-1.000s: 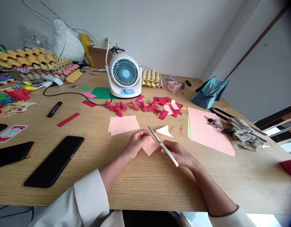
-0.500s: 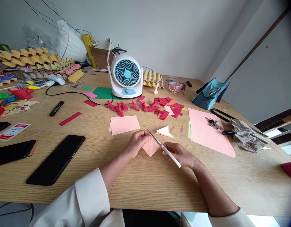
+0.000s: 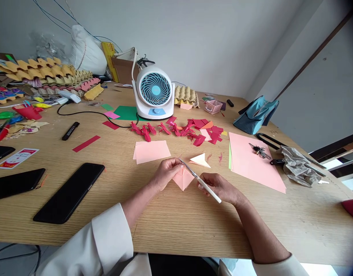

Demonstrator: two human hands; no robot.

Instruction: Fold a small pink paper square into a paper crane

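My left hand [image 3: 168,173] pinches a folded piece of pink paper [image 3: 183,181] over the front of the table, its lower corner pointing toward me. White-handled scissors [image 3: 208,189] are in my right hand [image 3: 219,187]. Their blades lie across the upper right of the folded paper, close to my left fingertips; whether they are parted I cannot make out. Just beyond the blades rests a folded pale paper piece [image 3: 201,160]. Pink rectangular sheets [image 3: 153,151] lie behind my left hand.
Red paper cutouts [image 3: 165,129] lie in a row before a white fan [image 3: 156,92]. Large pink sheets [image 3: 251,168] with keys [image 3: 259,151] are on the right. A black phone [image 3: 70,193] lies left of my arm. Egg trays [image 3: 44,74] are stacked at the far left.
A small pink paper piece by the egg tray beside the fan has turned and shifted slightly. My hands, the scissors and the folded paper keep nearly the same position; the view has moved slightly.
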